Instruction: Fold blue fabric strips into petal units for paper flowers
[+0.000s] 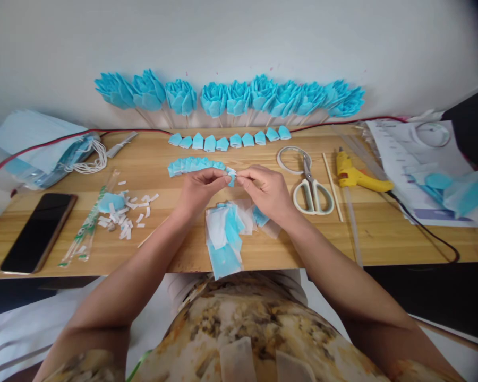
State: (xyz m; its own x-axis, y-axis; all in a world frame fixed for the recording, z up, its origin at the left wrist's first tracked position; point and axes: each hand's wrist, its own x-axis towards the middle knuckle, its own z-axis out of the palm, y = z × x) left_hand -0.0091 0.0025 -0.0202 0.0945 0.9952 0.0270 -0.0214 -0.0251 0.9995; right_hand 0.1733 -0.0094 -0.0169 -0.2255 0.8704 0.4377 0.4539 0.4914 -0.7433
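Over the middle of the wooden table, my left hand (206,187) and my right hand (264,188) pinch a small blue-and-white fabric piece (231,176) between their fingertips. Its exact shape is partly hidden by the fingers. Just behind my left hand lies a row of overlapping blue petals (195,165). Farther back, several folded blue petals (210,143) form a spaced line. Below my hands, loose blue and white fabric pieces (224,239) lie in a pile near the front edge, some partly under my right wrist.
Blue flowers on sticks (181,97) lean along the wall. To the right are scissors (313,196), a tape roll (282,159), a wooden stick (332,187) and a yellow glue gun (358,175) with its cord. On the left lie a phone (39,232), white scraps (125,225) and stacked masks (43,140).
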